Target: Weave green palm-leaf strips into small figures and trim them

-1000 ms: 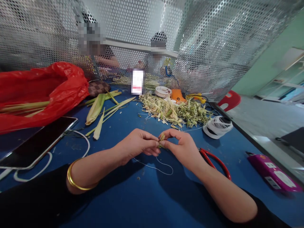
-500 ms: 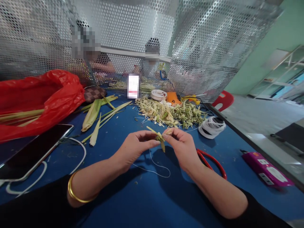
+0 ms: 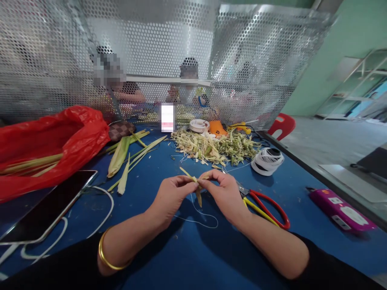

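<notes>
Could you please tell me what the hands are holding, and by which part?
The left hand and right hand pinch a small leaf piece near its middle, ends poking out.

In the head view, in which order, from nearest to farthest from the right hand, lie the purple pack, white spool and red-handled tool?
1. Red-handled tool: just right of the right hand.
2. White spool: farther back, right.
3. Purple pack: far right.

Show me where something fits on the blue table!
Free: between the left arm and right arm, below the thread; also between the red-handled tool and purple packet.
Crowded: the back, with plant scraps; the left, with red bag and dark phone.
</notes>
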A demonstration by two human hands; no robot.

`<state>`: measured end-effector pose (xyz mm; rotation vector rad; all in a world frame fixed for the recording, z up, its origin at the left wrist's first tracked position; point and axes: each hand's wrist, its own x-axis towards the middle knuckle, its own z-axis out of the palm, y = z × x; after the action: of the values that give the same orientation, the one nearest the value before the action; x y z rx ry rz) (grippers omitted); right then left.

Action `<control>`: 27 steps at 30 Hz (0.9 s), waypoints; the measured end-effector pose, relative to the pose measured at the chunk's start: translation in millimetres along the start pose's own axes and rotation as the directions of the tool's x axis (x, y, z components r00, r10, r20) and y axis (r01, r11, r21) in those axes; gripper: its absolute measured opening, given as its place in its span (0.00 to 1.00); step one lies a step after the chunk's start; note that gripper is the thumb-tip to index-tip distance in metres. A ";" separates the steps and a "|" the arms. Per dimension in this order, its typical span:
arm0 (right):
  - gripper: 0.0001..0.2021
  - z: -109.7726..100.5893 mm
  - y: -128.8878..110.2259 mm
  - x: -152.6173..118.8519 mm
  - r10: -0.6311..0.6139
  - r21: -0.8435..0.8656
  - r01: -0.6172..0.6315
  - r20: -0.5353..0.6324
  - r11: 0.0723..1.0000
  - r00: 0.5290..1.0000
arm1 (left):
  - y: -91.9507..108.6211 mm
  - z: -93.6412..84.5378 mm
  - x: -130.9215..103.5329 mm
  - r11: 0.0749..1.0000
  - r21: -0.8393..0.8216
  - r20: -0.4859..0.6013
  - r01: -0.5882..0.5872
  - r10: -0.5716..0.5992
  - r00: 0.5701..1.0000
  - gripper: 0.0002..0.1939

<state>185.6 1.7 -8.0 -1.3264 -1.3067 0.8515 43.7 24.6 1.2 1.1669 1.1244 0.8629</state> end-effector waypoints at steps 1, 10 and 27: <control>0.05 -0.7 -0.4 0.1 -0.010 -0.016 0.011 0.018 1.000 1.000 | 0.0 0.1 -0.4 1.000 0.011 -0.012 -0.001 0.001 1.000 0.06; 0.05 -3.6 1.3 0.4 -0.063 -0.048 0.066 0.052 0.997 0.997 | 0.8 -3.5 1.0 1.000 0.011 0.071 0.015 -0.016 0.997 0.10; 0.13 -23.3 2.4 11.6 -0.575 -0.474 0.657 0.328 0.587 0.750 | 3.1 -11.6 7.2 0.999 0.030 0.116 0.033 -0.036 0.993 0.08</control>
<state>210.3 9.0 -3.5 -1.0970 -2.0809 0.0342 34.4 34.9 2.4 1.2021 1.0603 0.7451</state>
